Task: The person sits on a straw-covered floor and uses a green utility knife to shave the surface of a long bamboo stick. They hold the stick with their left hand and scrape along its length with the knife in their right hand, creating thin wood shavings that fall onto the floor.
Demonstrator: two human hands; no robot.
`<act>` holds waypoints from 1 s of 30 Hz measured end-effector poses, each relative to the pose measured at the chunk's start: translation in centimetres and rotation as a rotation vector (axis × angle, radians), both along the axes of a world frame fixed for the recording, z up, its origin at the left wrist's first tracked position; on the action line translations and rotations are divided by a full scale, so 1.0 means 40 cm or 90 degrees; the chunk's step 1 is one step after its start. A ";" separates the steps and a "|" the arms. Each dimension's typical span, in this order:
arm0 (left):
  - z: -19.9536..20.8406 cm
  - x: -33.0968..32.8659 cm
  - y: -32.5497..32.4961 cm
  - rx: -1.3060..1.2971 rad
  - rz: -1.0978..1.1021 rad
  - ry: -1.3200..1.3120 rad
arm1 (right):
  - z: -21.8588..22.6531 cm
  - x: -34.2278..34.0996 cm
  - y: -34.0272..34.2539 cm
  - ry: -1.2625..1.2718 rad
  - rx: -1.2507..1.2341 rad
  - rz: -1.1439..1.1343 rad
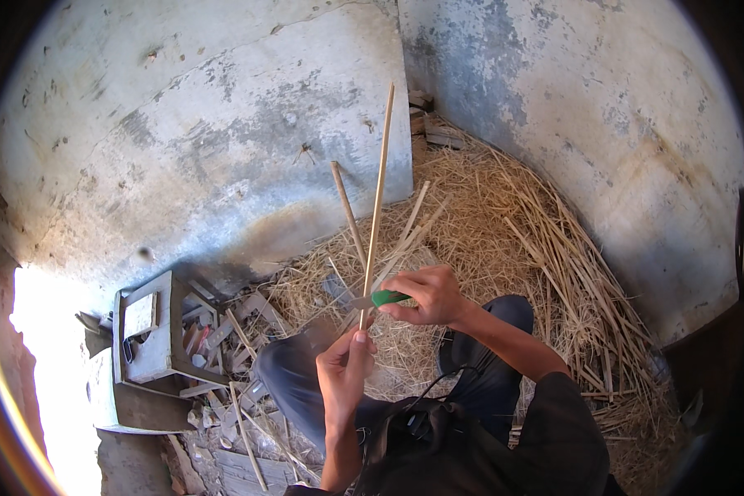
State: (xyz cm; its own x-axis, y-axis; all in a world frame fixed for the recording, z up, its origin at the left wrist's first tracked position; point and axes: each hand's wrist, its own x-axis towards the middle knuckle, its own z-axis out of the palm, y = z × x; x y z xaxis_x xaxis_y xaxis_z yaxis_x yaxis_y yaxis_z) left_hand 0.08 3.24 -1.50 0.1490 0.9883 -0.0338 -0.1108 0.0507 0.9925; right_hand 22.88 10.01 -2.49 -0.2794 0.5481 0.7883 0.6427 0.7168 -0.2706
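Left hand [345,368] pinches the pale strip [378,198] near its lower end, rest jutting forward; right hand [431,295] grips a green-handled knife [388,298] across it. Likely light, springy, splintery (looks dry); hold below the knife.

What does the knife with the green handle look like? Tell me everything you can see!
The knife has a bright green handle that looks like plastic, and a short, greyish blade that looks like metal. The right hand grips the handle, partly covering it. The blade points left, lying across a thin, pale stick, just above the left hand. It seems to touch the stick, but its edge is too small to see clearly.
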 end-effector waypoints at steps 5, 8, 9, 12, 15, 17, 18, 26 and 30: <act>-0.003 -0.007 -0.006 0.004 -0.001 -0.004 | 0.004 0.001 -0.003 -0.032 -0.003 -0.016; -0.007 -0.010 -0.008 -0.003 -0.004 -0.021 | 0.000 0.001 -0.002 -0.034 0.000 -0.020; -0.010 -0.012 -0.008 -0.004 -0.004 -0.017 | -0.002 0.000 0.000 -0.032 0.003 -0.019; -0.015 -0.021 -0.008 -0.009 -0.007 -0.007 | 0.001 -0.001 0.000 -0.039 0.013 -0.023; -0.017 -0.025 -0.008 -0.010 -0.012 0.000 | -0.005 0.003 0.005 -0.042 0.010 -0.022; -0.017 -0.024 -0.008 -0.004 -0.013 0.010 | -0.023 0.011 0.013 -0.025 -0.010 -0.020; -0.020 -0.028 -0.012 -0.009 -0.015 0.016 | -0.022 0.010 0.016 -0.017 -0.021 -0.017; -0.017 -0.044 -0.048 -0.021 -0.018 0.034 | 0.000 0.050 0.031 0.035 -0.043 -0.073; -0.019 -0.058 -0.078 -0.048 -0.014 0.066 | -0.007 0.073 0.068 0.080 -0.009 -0.092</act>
